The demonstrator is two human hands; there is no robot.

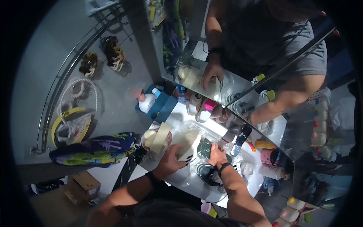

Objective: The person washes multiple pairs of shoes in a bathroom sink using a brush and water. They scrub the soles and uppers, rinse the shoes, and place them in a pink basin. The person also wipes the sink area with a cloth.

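My left hand [168, 163] is closed around the near end of a pale sneaker [189, 143] with dark stripes, which lies tilted over the white basin [181, 176]. To its right, my right hand [217, 156] presses its fingers on a wet, dark green, flat piece [204, 148]; whether it is a scrub pad or a cloth I cannot tell. Suds or water shine around both things. Just below my right hand sits a dark rounded item [207, 172], partly covered by my wrist. Beside that wrist is a whitish, crumpled-looking thing [246, 168].
A mirror [242, 45] behind the basin reflects my arms. Along its foot stand several bottles and a teal box [164, 106]. A dark brush-like item [242, 139], a yellow bottle [264, 143] and a pink jar [267, 156] are at right. A patterned towel [94, 150] hangs at left.
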